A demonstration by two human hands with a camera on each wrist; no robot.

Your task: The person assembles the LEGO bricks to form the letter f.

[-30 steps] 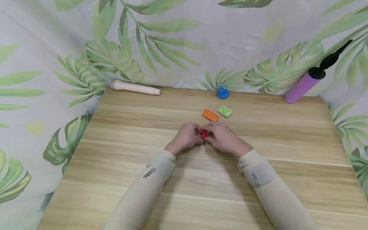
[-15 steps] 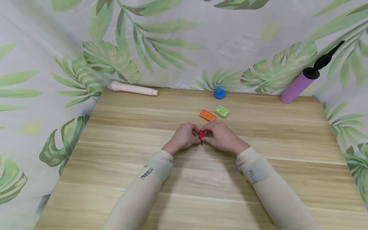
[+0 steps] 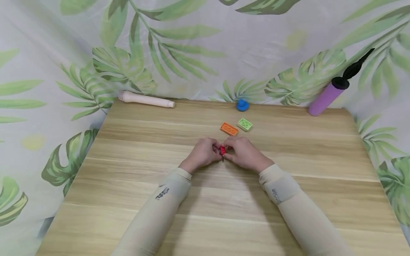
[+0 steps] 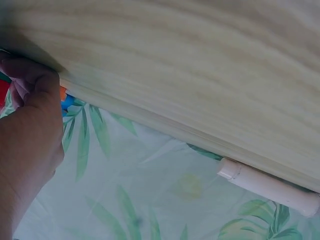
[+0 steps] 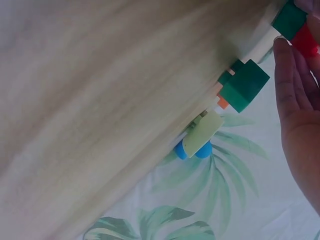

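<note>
Over the middle of the table, my left hand [image 3: 205, 151] and right hand [image 3: 244, 152] meet at a small red toy brick [image 3: 222, 150]. The thumb and fingers of my right hand pinch it. Against the red brick is a dark green brick [image 5: 289, 21], which the curled fingers of my left hand hold; fingers partly cover both pieces. A second dark green brick [image 5: 245, 85] shows in the right wrist view but is hidden in the head view. Just beyond my hands lie an orange brick [image 3: 229, 129] and a light green brick [image 3: 245, 124], undersides up.
At the wooden table's [image 3: 128, 170] back edge sits a blue rounded piece [image 3: 242, 105]. A pale pink tube [image 3: 147, 99] lies at back left. A purple cylinder with a black top [image 3: 325, 99] leans at back right. Leaf-patterned cloth [image 3: 192, 53] hangs behind.
The head view has swung slightly, so everything sits a little further left in it. Both hands stay together on the bricks, with barely any finger movement visible.
</note>
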